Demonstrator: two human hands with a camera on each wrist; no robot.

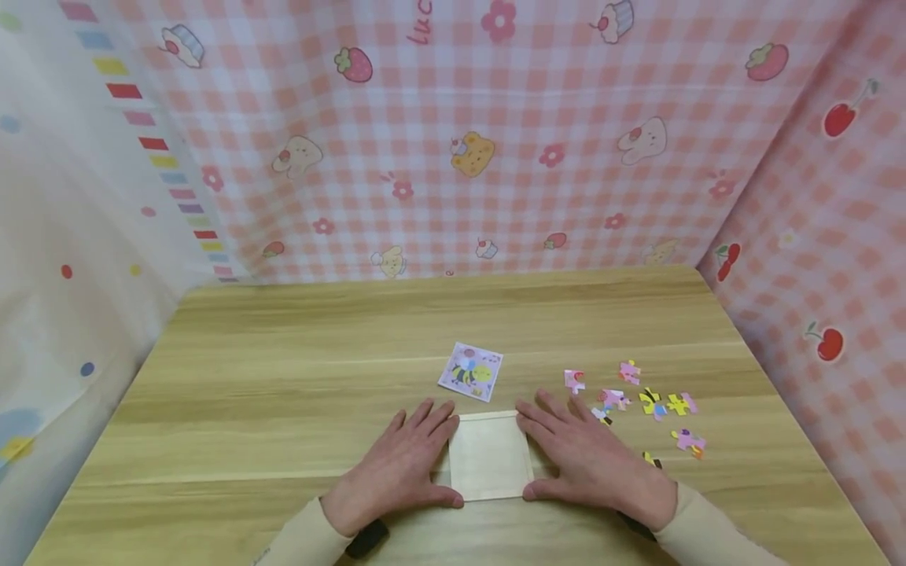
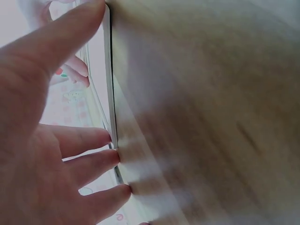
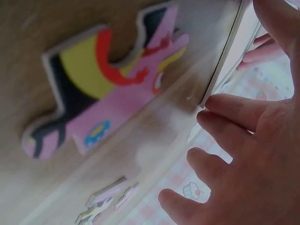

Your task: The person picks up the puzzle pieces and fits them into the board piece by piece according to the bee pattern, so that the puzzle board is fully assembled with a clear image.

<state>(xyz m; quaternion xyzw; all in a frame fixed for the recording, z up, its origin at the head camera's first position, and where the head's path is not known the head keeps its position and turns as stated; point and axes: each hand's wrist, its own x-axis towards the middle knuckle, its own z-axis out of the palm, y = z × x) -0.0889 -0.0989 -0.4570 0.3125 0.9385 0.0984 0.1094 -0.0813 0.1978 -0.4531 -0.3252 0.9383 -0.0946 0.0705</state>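
A small square wooden tray point(image 1: 490, 460) with a thin raised rim lies flat on the table between the two hands. My left hand point(image 1: 403, 456) rests along its left side, fingertips near the far corner and thumb at the near one. Mirroring it, my right hand point(image 1: 591, 456) lies along the right side. Both hands have extended fingers. In the left wrist view, the fingers point(image 2: 89, 166) are spread beside the tray's edge. Seen from the right wrist, the fingertips reach the tray's corner, and a pink, yellow and black jigsaw piece point(image 3: 112, 103) lies close by.
Beyond the tray lies a square picture card point(image 1: 471, 372) showing a bee. Several loose jigsaw pieces point(image 1: 688, 442) are scattered right of the right hand, one point(image 1: 651, 461) partly hidden by that wrist. Patterned cloth point(image 1: 439, 212) hangs at the wooden table's point(image 1: 283, 354) back and sides.
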